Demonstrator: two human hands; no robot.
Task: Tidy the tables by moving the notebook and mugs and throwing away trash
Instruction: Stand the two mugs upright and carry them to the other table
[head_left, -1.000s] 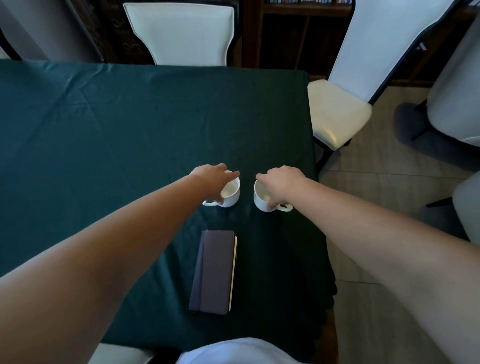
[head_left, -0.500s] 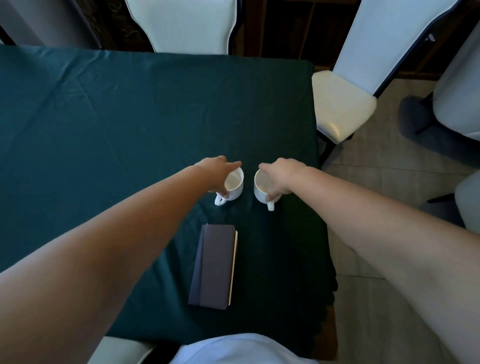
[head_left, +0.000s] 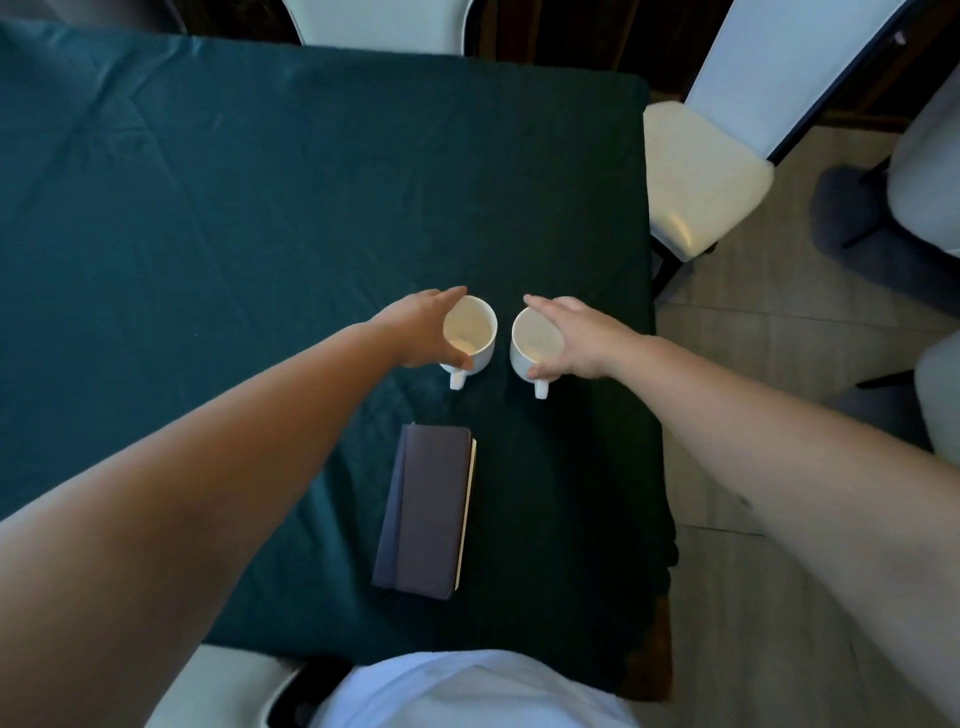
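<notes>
Dark green tablecloth (head_left: 218, 218) carries two white ceramic mugs (head_left: 475, 332), rigid, smooth and breakable, side by side beyond the dark closed notebook (head_left: 423, 512); the left hand (head_left: 418, 332) and the right hand (head_left: 571, 338) each clasp one mug's body, though the handles look safer.

Narrow gap separates left mug (head_left: 470, 332) from right mug (head_left: 535, 343); each is flanked outside by a hand. Notebook (head_left: 426, 512) lies near, toward the person. Tabletop (head_left: 208, 208) open beyond; chair (head_left: 701, 176) beside the right edge.
</notes>
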